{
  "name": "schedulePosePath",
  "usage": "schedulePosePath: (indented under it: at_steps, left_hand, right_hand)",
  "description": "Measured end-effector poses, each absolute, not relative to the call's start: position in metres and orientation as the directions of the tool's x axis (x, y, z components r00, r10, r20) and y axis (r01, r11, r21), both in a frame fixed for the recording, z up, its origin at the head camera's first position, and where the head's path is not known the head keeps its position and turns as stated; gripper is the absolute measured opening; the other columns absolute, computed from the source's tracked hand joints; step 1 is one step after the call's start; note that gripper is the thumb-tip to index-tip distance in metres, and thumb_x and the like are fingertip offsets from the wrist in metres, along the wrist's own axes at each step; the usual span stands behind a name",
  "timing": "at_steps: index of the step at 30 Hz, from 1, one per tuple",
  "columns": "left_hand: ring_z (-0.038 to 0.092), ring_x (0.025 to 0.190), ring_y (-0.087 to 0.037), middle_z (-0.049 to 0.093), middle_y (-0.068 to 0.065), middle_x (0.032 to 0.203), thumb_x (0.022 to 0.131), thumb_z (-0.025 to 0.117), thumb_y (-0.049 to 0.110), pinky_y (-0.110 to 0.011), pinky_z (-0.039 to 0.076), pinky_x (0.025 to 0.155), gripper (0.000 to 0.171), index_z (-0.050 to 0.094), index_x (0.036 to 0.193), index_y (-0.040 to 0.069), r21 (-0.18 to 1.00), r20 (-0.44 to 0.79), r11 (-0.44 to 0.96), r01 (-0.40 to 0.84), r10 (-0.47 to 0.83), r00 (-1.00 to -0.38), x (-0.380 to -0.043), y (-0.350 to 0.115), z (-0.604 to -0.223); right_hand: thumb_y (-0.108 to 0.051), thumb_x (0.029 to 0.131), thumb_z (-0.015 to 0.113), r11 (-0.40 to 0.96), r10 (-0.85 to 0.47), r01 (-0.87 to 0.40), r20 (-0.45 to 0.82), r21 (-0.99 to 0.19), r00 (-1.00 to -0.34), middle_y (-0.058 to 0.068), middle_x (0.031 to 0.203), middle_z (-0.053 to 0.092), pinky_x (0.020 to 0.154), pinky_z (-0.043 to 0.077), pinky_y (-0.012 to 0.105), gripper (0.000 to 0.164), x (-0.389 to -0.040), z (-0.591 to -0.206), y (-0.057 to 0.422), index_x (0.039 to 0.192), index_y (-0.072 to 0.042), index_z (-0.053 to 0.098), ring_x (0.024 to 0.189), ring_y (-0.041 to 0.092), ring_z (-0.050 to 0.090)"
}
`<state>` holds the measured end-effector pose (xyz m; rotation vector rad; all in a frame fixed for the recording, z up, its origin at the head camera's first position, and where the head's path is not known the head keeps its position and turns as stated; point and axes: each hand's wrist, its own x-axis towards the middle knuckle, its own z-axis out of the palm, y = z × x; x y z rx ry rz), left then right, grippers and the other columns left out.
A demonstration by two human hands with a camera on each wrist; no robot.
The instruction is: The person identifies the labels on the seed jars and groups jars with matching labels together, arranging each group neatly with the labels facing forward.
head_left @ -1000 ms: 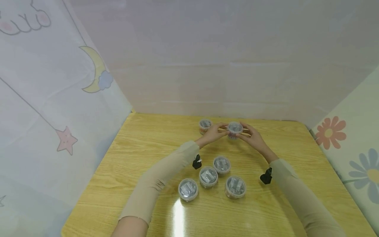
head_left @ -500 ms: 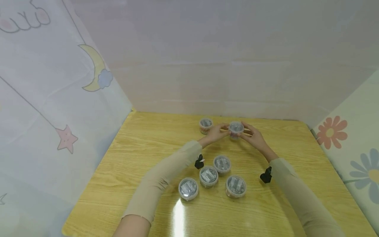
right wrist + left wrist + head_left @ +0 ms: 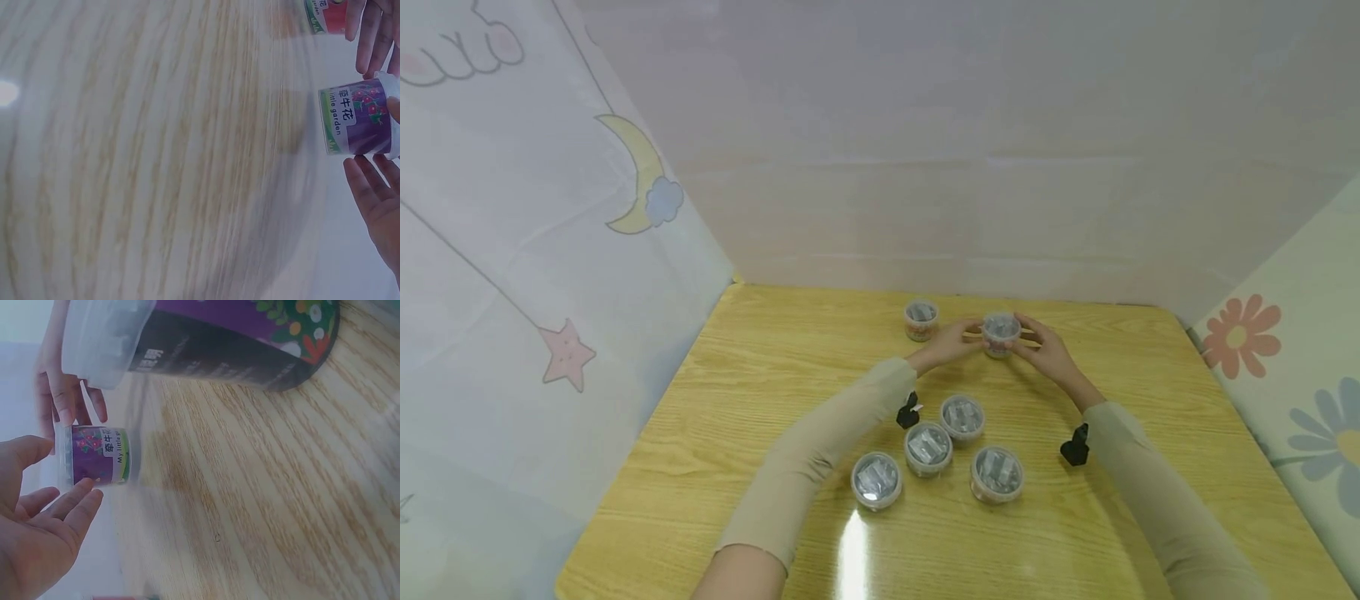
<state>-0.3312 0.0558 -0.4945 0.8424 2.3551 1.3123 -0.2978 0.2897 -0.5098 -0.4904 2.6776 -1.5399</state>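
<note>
At the back of the table, a small clear-lidded plastic tub is held between both hands. Its label is purple with flowers and reads "little garden". My left hand holds the tub from the left, thumb and fingers curved about its side. From the other side my right hand grips it, fingers spread along the wall near the lid. In the left wrist view the held tub is sideways in the picture, between the two hands. A similar tub with a reddish label stands just left of my left hand.
Several more lidded tubs stand nearer on the wooden table: a left one, a middle one, one behind it and a right one. A pale wall sheet rises behind the table's back edge.
Both hands have shifted the held tub slightly to the right and a little toward me. The other tubs have stayed in place.
</note>
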Motion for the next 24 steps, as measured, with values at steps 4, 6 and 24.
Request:
schedulePosePath:
  at_steps: [4, 6, 24]
  left_hand:
    - [0.05, 0.128, -0.027, 0.045, -0.016, 0.145, 0.1, 0.058, 0.03, -0.028, 0.047, 0.098, 0.06, 0.035, 0.149, 0.004, 0.837, -0.004, 0.423, 0.347, 0.639, -0.769, -0.331, 0.058, -0.495]
    - [0.048, 0.13, -0.028, 0.044, -0.017, 0.146, 0.1, 0.058, 0.03, -0.028, 0.046, 0.099, 0.061, 0.034, 0.15, 0.003, 0.836, -0.006, 0.42, 0.353, 0.65, -0.759, -0.331, 0.059, -0.495]
    - [0.044, 0.132, -0.032, 0.034, -0.017, 0.153, 0.1, 0.058, 0.019, -0.022, 0.045, 0.099, 0.061, 0.031, 0.149, -0.003, 0.848, -0.002, 0.382, 0.367, 0.695, -0.719, -0.333, 0.07, -0.496]
  right_hand:
    - [-0.016, 0.098, 0.062, 0.467, -0.28, -0.279, 0.159, -0.839, -0.947, 0.032, 0.15, 0.027, 0.097, 0.041, 0.063, 0.07, -0.3, -0.516, 0.293, 0.152, 0.002, 0.023, 0.126, 0.053, 0.039]
    - [-0.015, 0.098, 0.061, 0.462, -0.278, -0.278, 0.16, -0.842, -0.947, 0.032, 0.15, 0.027, 0.097, 0.04, 0.063, 0.069, -0.299, -0.518, 0.295, 0.152, 0.002, 0.023, 0.126, 0.053, 0.039]
    - [-0.018, 0.1, 0.058, 0.507, -0.272, -0.266, 0.14, -0.82, -0.952, 0.033, 0.149, 0.026, 0.098, 0.038, 0.065, 0.069, -0.301, -0.519, 0.304, 0.153, 0.002, 0.019, 0.127, 0.055, 0.037]
